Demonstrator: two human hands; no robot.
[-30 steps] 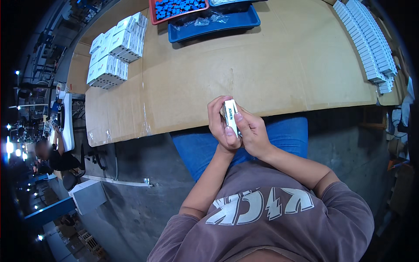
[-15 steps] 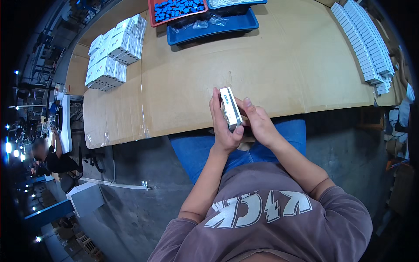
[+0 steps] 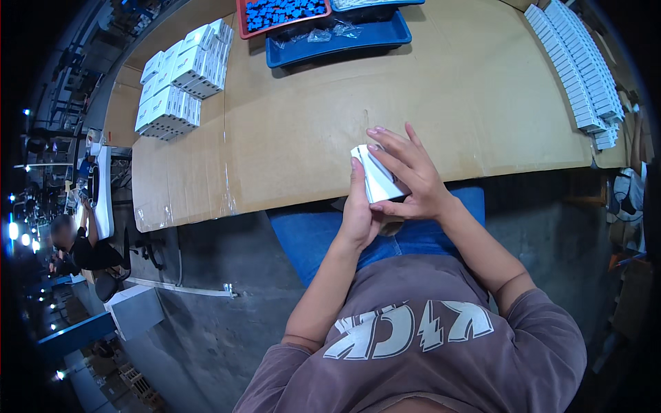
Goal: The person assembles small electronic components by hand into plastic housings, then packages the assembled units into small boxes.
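Note:
A small white cardboard box (image 3: 377, 177) is between my hands above the table's near edge, tilted with a broad plain face up. My left hand (image 3: 360, 212) grips it from the left and below, thumb along its left edge. My right hand (image 3: 421, 177) holds it from the right, thumb at the lower edge and fingers bent over the far part; the index and middle fingers reach across the top. The right fingers partly cover the box, and the left fingers beneath it are hidden.
On the cardboard-covered table (image 3: 296, 138) stand stacked white boxes (image 3: 169, 107) at left and long rows of white boxes (image 3: 575, 76) at right. A red tray (image 3: 242, 20) of blue parts and a blue tray (image 3: 330, 56) with clear plastic are at the back. A person (image 3: 89, 248) sits far left.
The box has turned from its narrow printed side to a broad plain white face. My right hand has moved up and over it, its fingers now spread across the top.

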